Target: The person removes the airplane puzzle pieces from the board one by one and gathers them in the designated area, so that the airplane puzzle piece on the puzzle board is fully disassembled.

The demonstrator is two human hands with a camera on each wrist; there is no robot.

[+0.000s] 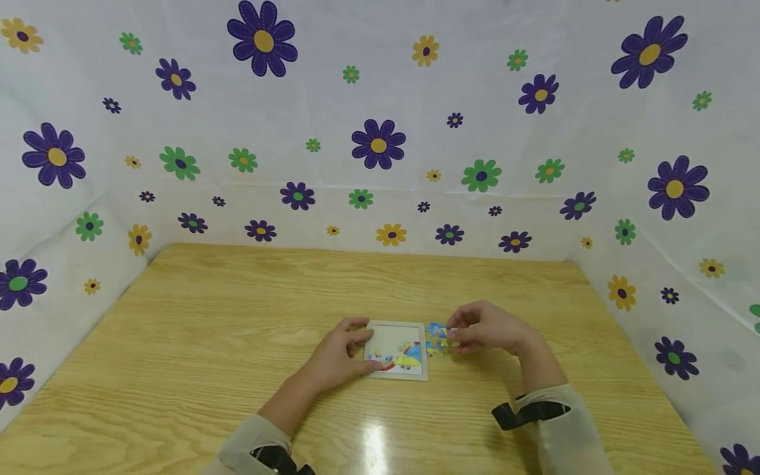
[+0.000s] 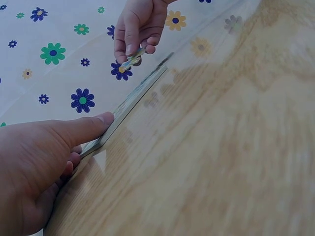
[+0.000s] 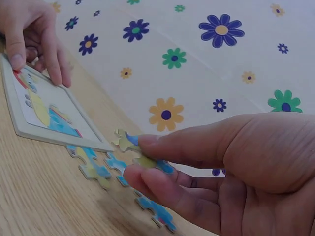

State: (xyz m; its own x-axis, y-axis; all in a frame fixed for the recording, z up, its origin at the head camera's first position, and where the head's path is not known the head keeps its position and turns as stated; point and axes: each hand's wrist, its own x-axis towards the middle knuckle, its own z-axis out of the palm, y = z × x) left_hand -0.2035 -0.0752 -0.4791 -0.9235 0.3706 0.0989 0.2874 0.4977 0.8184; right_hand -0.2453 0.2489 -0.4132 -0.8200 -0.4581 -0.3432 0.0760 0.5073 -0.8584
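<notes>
A square white puzzle frame (image 1: 396, 378) lies on the table, with a colourful picture assembled along its lower and right parts and a pale bare area above. My left hand (image 1: 332, 356) grips its left side, the thumb on the near corner and the fingers at the far corner. Just right of the frame, my right hand (image 1: 495, 326) pinches a yellow-and-blue jigsaw piece (image 3: 127, 140) between thumb and fingers. More yellow-green and blue shows by the fingertips; I cannot tell whether that is a second held piece. Several loose jigsaw pieces (image 3: 93, 169) lie beneath, against the frame's right edge.
The wood-grain table (image 1: 237, 297) stretches out around the frame. A white cloth (image 1: 380, 92) printed with purple, green and yellow flowers stands along the back and both sides. Black straps (image 1: 537, 412) circle both sleeves.
</notes>
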